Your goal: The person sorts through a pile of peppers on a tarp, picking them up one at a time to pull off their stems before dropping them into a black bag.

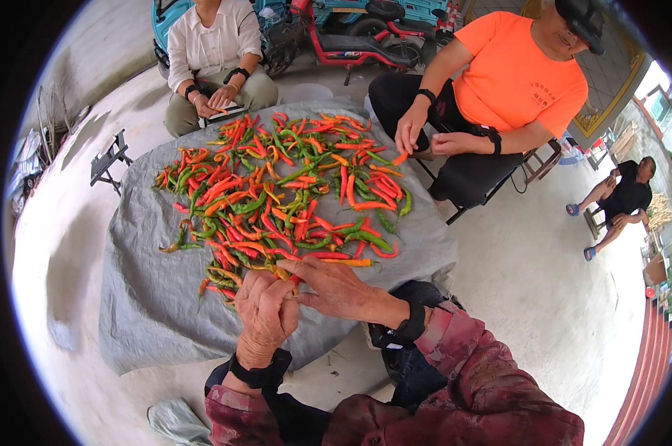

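A wide heap of red, green and orange chili peppers point(276, 193) lies on a grey cloth point(146, 290) spread in front of me. At the heap's near edge, my left hand point(267, 308) is closed with its fingers curled; what it grips is hidden. Against it from the right comes my right hand point(339, 286), its thumb and fingers pinched together. A bit of red chili pepper point(295, 280) shows between them. Loose chili peppers lie right beyond both hands.
Across the cloth at the far left sits a person in a white shirt point(213, 44). A person in an orange shirt point(518, 74) at the right holds an orange chili pepper point(400, 157). A small folding stool point(111, 160) stands left; a red scooter point(351, 48) is behind.
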A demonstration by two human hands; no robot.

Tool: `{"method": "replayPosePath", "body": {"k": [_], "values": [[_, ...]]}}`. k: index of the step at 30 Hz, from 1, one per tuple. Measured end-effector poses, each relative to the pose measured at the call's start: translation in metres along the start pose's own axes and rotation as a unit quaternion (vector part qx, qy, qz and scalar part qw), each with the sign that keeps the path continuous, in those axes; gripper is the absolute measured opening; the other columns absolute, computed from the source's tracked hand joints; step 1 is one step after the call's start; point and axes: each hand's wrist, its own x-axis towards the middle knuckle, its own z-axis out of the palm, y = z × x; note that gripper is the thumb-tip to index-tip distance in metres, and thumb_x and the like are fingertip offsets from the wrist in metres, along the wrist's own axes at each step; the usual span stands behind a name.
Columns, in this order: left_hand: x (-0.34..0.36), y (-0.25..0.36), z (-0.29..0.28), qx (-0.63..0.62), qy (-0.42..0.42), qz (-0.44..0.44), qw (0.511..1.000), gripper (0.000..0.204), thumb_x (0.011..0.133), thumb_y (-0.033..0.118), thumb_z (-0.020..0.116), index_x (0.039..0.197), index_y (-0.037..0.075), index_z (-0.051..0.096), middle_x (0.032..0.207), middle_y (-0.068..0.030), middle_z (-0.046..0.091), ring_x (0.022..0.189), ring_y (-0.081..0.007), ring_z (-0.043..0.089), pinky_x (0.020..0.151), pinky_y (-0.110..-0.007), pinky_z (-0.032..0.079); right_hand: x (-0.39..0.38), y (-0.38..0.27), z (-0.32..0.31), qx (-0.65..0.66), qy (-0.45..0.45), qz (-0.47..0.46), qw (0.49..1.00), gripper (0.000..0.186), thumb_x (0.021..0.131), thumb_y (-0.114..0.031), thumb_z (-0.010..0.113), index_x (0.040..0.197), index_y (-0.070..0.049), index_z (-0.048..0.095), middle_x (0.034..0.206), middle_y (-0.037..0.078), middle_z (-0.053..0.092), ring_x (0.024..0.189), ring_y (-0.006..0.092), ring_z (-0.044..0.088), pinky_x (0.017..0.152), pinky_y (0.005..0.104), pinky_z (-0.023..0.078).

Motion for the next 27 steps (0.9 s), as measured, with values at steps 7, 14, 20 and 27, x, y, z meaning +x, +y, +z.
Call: {"method": "replayPosePath", "body": {"k": [7, 14, 20, 27], "values": [[0.002, -0.003, 0.013, -0.128, -0.052, -0.094, 0.986, 0.021, 0.075, -0.001, 0.056, 0.095, 0.003, 0.052, 0.08, -0.0102, 0.055, 0.068, -0.0287, 0.054, 0.062, -0.034, 0.046, 0.006, 0.028, 0.014, 0.214, 0.005, 0.111, 0.97, 0.021, 0.084, -0.022, 0.059, 0.094, -0.003, 0.057, 0.075, 0.005, 0.057, 0.064, 0.0207, 0.057, 0.056, 0.0325, 0.046], [-0.013, -0.032, 0.04, -0.137, -0.039, -0.354, 0.924, 0.013, 0.084, 0.003, 0.055, 0.097, 0.001, 0.054, 0.082, -0.0093, 0.057, 0.067, -0.0174, 0.054, 0.062, -0.027, 0.044, 0.004, 0.072, -0.039, 0.653, 0.156, 0.291, 0.682, 0.026, 0.086, -0.031, 0.06, 0.09, -0.006, 0.061, 0.063, 0.0, 0.052, 0.051, 0.009, 0.047, 0.048, 0.0238, 0.037], [-0.008, -0.021, 0.055, -0.124, -0.127, -0.308, 0.935, 0.009, 0.083, 0.002, 0.055, 0.092, 0.002, 0.056, 0.081, -0.0098, 0.058, 0.067, -0.0177, 0.056, 0.06, -0.026, 0.044, 0.005, 0.08, -0.044, 0.699, 0.212, 0.318, 0.604, 0.026, 0.084, -0.032, 0.062, 0.082, -0.005, 0.06, 0.059, -0.002, 0.051, 0.049, 0.0077, 0.044, 0.045, 0.0224, 0.033], [-0.011, -0.022, 0.065, -0.218, -0.126, -0.384, 0.888, 0.019, 0.082, 0.005, 0.059, 0.1, 0.001, 0.055, 0.081, -0.0071, 0.057, 0.069, -0.0154, 0.055, 0.063, -0.025, 0.045, 0.006, 0.074, -0.041, 0.646, 0.163, 0.3, 0.683, 0.026, 0.086, -0.031, 0.059, 0.087, -0.004, 0.061, 0.059, -0.002, 0.05, 0.051, 0.007, 0.048, 0.047, 0.021, 0.037]]}}
